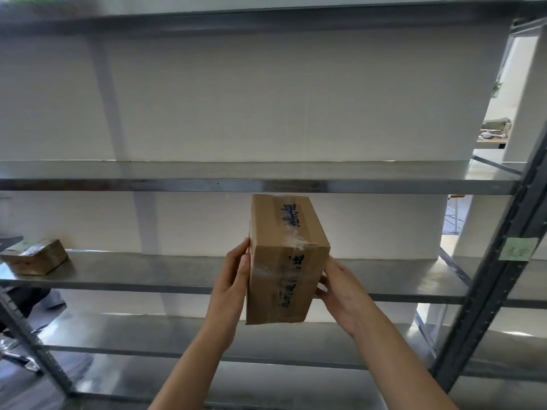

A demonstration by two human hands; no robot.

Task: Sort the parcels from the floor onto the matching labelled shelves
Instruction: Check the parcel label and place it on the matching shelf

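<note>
Both grips, left hand (233, 272) and right hand (340, 288), were pressed flat against opposite sides of the taped parcel (284, 261) (stiff, probably light), held before the shelf (148, 273).

Held box (284, 261): brown cardboard, clear glossy tape, dark blue handwritten marks along the tape strip. Far-left box (35, 257): brown, pale label. Shelves (148, 273): grey bare metal. Wall (266, 93): white. Right upright (485, 294): dark grey, pale green sticky note (518, 248).

box (284, 261): dark handwriting, unreadable | green note (517, 248): faint marks, unreadable
</note>
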